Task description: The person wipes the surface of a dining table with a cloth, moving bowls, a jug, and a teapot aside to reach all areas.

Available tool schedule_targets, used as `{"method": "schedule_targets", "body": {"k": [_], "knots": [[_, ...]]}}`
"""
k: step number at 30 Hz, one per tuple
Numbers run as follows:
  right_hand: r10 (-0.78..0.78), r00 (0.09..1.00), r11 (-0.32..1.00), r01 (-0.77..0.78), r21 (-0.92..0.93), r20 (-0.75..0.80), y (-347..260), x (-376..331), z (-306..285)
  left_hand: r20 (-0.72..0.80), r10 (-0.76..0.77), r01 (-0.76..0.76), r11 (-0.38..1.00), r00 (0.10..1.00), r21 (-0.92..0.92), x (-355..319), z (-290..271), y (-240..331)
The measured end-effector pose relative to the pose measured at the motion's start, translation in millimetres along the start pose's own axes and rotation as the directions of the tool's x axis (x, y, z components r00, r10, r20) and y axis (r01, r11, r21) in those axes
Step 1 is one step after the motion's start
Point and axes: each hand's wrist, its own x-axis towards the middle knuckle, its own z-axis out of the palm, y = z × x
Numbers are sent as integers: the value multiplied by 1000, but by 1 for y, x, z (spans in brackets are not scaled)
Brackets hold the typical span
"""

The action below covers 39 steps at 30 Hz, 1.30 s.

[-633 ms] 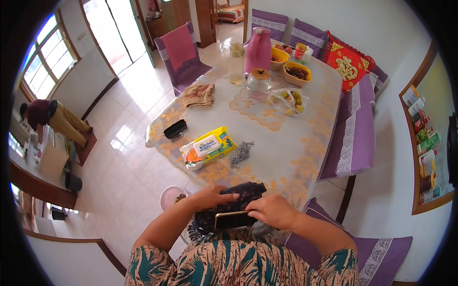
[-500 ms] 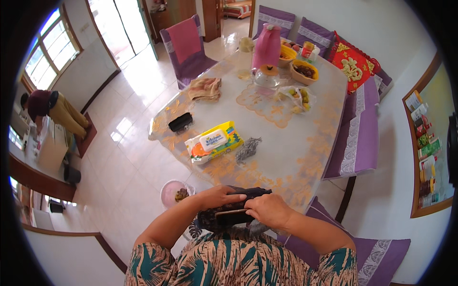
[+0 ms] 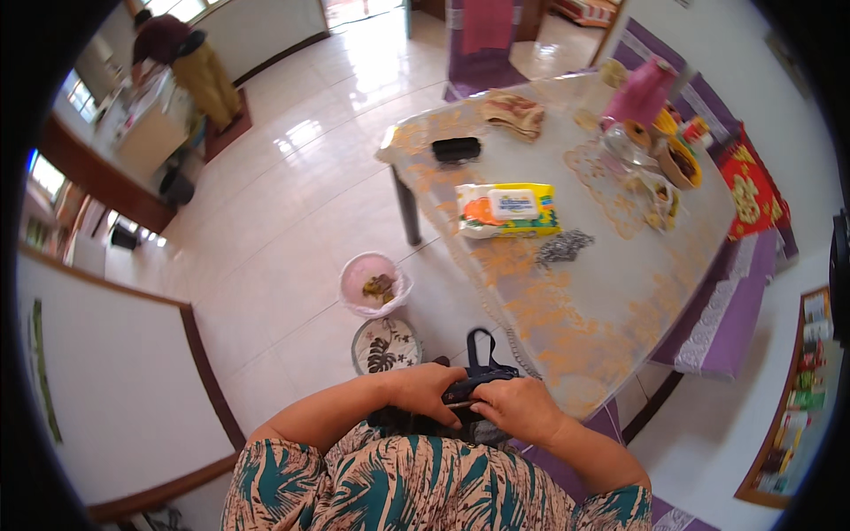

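Both hands close together over a dark bag (image 3: 478, 389) held against the lap, just short of the counter (image 3: 611, 292) edge. Left hand (image 3: 429, 389) curled around the bag's near side, right hand (image 3: 513, 409) pinching its top, with a thin light strip between the fingers, perhaps a zip pull or a slip of something; too small to tell which. Bag's strap (image 3: 482, 341) looping up toward the counter edge. Judging by the grip, work at the bag's mouth under way and not finished: mouth neither plainly open nor plainly shut, nothing seen lifted clear of it. On the counter, well apart from the hands: a wipes pack (image 3: 507, 210) in yellow and white, a grey crumpled bit (image 3: 563, 248) just beside it, a black case (image 3: 456, 149) farther off, a folded cloth (image 3: 513, 113), a pink jug (image 3: 639, 93) and bowls of food (image 3: 677, 164) at the far end. On the floor near the counter leg, a pink bin (image 3: 372, 283) with scraps and a leaf-patterned round stool (image 3: 385, 345). Another person (image 3: 181, 57) bent over at a far bench, not involved
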Motion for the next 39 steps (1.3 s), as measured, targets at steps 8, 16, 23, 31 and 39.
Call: {"method": "schedule_targets", "body": {"k": [8,16,23,31,39], "knots": [[-142,974,990,143,11,176,-44,13,64,-49,-93,71,936,994,-345,-67,84,-55],[-249,958,966,233,116,145,-115,74,111,-182,-135,15,840,974,-542,-163,97,-115],[-258,949,803,108,587,179,-228,199,168,-355,-303,-53,691,885,-721,-299,101,-232],[-22,982,379,-164,911,186,-290,309,184,-375,-516,-223,334,770,-916,-405,59,-308],[375,906,30,-225,974,197,-212,372,164,-439,-585,-313,309,682,-898,-413,-83,-367]]}}
